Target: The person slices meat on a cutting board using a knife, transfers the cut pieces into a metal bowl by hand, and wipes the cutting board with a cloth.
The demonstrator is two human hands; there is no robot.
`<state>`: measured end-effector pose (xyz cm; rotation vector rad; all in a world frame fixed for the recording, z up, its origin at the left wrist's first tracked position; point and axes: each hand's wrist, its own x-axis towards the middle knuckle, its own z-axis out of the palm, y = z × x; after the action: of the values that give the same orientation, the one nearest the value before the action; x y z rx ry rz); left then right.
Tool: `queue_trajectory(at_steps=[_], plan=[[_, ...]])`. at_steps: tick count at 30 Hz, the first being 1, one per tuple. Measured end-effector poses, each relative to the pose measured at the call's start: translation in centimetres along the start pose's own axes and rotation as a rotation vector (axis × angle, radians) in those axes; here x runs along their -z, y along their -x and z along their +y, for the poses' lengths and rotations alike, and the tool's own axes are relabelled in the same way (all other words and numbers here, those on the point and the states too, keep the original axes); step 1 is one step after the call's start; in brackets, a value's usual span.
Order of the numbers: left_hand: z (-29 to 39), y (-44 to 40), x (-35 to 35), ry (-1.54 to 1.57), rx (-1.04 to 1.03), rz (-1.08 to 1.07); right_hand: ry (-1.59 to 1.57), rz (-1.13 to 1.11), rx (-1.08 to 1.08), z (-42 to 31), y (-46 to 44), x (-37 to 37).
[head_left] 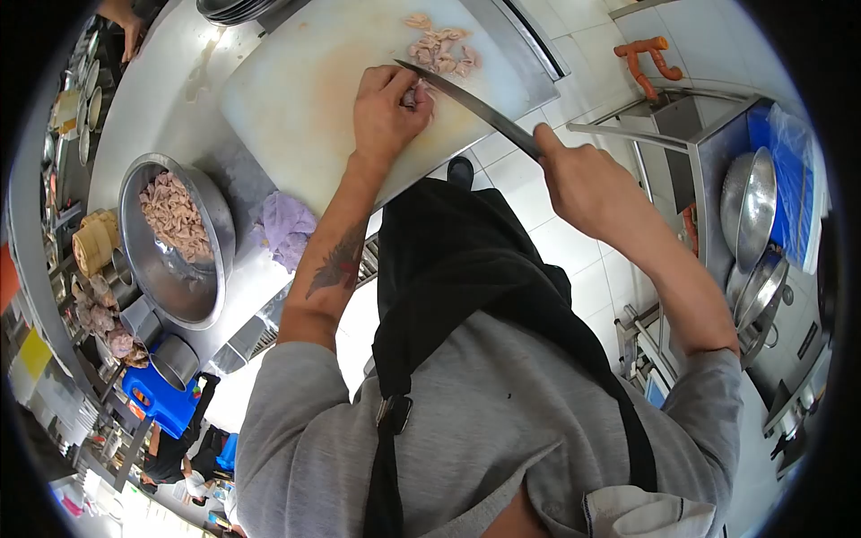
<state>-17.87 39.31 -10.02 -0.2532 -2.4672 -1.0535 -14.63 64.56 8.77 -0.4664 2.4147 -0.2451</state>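
Note:
My right hand [583, 184] is closed around the handle of a long kitchen knife [480, 109], whose blade points up and left with its tip beside my left fingers. With its fingers curled, my left hand [387, 115] presses a piece of pale meat [410, 97] onto the white cutting board [296, 99]; most of that piece is hidden under the fingers. Just beyond the blade lies a small pile of cut meat pieces [441, 49]. A steel bowl [215, 224] left of the board holds many similar pieces [175, 215].
A crumpled purple cloth [287, 230] lies between bowl and board. Dark stacked plates [235, 9] stand at the top left, near another person's hand [133, 36]. Steel strainers [755, 206] sit on a rack to the right. A blue container [166, 394] is at lower left.

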Motion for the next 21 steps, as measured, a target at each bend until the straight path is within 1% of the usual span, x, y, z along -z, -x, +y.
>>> queue_trajectory(at_steps=[1,3,5,8,10,11,13,14,16,17,18,19,20,21], plan=[[-0.1,0.1,-0.1,-0.02,-0.04,0.025,0.019,-0.015,-0.011,0.3,0.1,-0.1],[-0.3,0.2,-0.1,-0.036,-0.055,0.017,0.034,-0.036,-0.019,0.4,-0.7,-1.2],[-0.7,0.1,0.0,-0.054,-0.072,0.01,-0.071,0.07,0.089,0.9,-3.7,-4.1],[-1.0,-0.2,0.2,-0.041,-0.064,-0.044,-0.142,0.105,0.097,0.1,-9.7,-7.1],[-0.6,-0.1,0.4,-0.036,-0.055,-0.045,-0.141,0.234,0.163,-0.3,-10.7,-7.2],[-0.3,0.2,0.7,-0.032,-0.061,-0.047,-0.142,0.239,0.158,0.4,-10.2,-7.0],[-0.2,-0.2,2.3,0.197,0.229,-0.129,-0.206,0.038,0.084,0.0,-9.1,-2.8],[-0.4,-0.6,3.1,0.187,0.218,-0.124,-0.194,0.198,0.141,0.9,-8.6,-3.7],[-0.1,0.2,4.6,-0.037,-0.086,-0.178,-0.162,0.214,0.139,1.1,-6.2,-2.7],[0.4,0.7,5.0,-0.031,-0.082,-0.196,-0.117,0.231,0.135,1.0,-4.7,-2.0],[0.9,0.5,5.1,-0.046,-0.15,-0.288,-0.144,0.16,0.089,0.8,-3.7,-1.3],[1.1,0.2,4.9,-0.063,-0.223,-0.369,-0.142,0.166,0.082,1.1,-3.3,-1.4],[0.6,0.3,4.2,-0.059,-0.225,-0.37,-0.149,0.138,0.044,1.4,-2.9,-1.6],[0.4,0.3,3.6,-0.06,-0.171,-0.397,-0.159,0.103,0.007,1.6,-2.4,-2.0]])
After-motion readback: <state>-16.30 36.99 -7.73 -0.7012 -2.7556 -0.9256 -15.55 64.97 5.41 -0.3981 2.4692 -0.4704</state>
